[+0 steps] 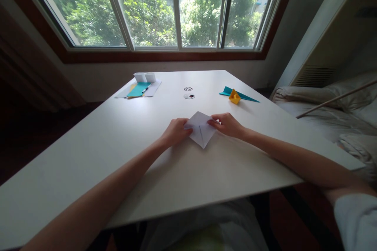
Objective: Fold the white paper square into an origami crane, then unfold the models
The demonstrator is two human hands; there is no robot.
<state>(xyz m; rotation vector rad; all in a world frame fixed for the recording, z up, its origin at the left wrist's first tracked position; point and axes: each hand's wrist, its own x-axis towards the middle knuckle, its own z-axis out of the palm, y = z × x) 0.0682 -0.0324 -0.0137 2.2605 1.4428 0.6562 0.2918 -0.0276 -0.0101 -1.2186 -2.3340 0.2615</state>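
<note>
A folded sheet of white paper (202,131) is held between my two hands over the middle of the white table. It has a diamond outline with a crease running down its lower half, and one tip points toward me. My left hand (177,131) pinches its left corner, thumb on top. At the right corner, my right hand (228,124) grips the paper between thumb and fingers. Both hands are closed on it; the undersides of the fingers are partly hidden.
The white table (118,145) reaches toward a window. At the far left lie coloured sheets (139,88), a pen (146,88) and small white paper boxes (144,77). Two round pieces (189,96) lie mid-table. To the right are a teal paper plane (247,97) and a yellow paper boat (234,97).
</note>
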